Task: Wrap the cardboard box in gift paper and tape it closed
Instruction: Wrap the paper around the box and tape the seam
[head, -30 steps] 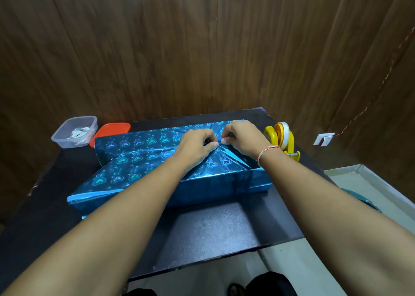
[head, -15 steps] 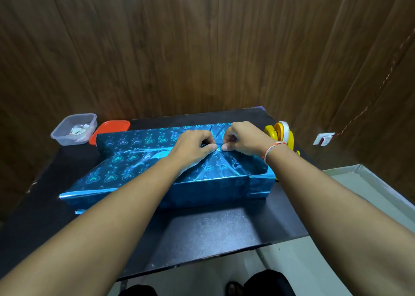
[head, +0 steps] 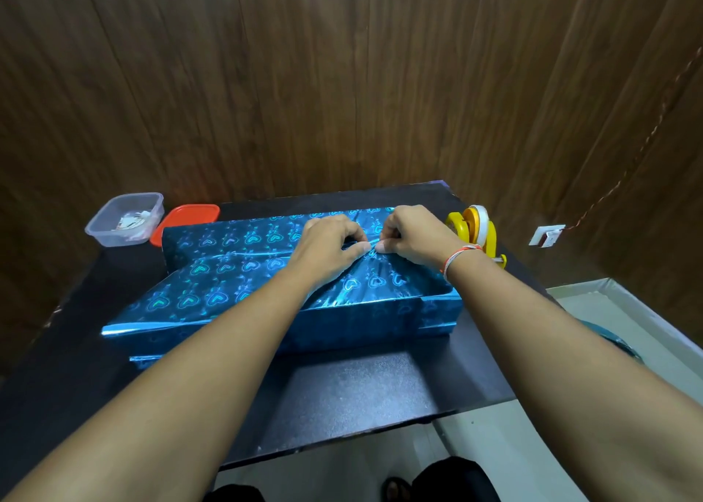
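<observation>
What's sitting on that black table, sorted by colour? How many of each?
Blue: 1, the box wrapped in shiny blue heart-patterned gift paper
Clear: 1, the clear plastic tub
Orange-red: 1, the flat orange-red plastic lid
Yellow: 1, the yellow tape dispenser
Total: 4

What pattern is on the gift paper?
Shiny blue gift paper with small heart shapes in rows, seen in the head view.

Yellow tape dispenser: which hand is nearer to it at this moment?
Right. The right hand pinches the blue gift paper just beside the yellow tape dispenser, without touching it. The left hand pinches the same fold farther away, beyond the right hand.
</observation>
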